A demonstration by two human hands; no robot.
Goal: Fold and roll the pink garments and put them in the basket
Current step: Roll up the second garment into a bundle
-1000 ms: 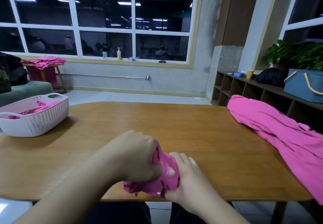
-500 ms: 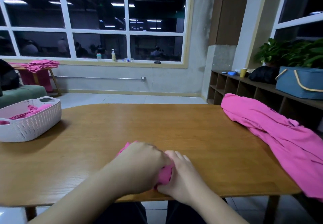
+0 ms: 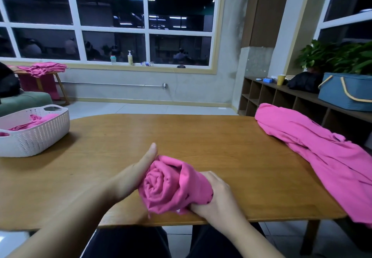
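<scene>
Right hand (image 3: 216,196) clenches the rolled pink garment (image 3: 171,185) on the surface (image 3: 231,147), left hand (image 3: 134,174) flat against it, fingers straight

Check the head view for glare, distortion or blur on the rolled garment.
Head view: ceiling lights glare in the dark window; wide-angle bends the table edge; rolled garment sharp, its spiral clear between left hand and right hand.

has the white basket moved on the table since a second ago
No. The white basket sits at the same far left corner of the table, with pink cloth in it as before. Its shift in the picture comes from the head camera turning.
</scene>
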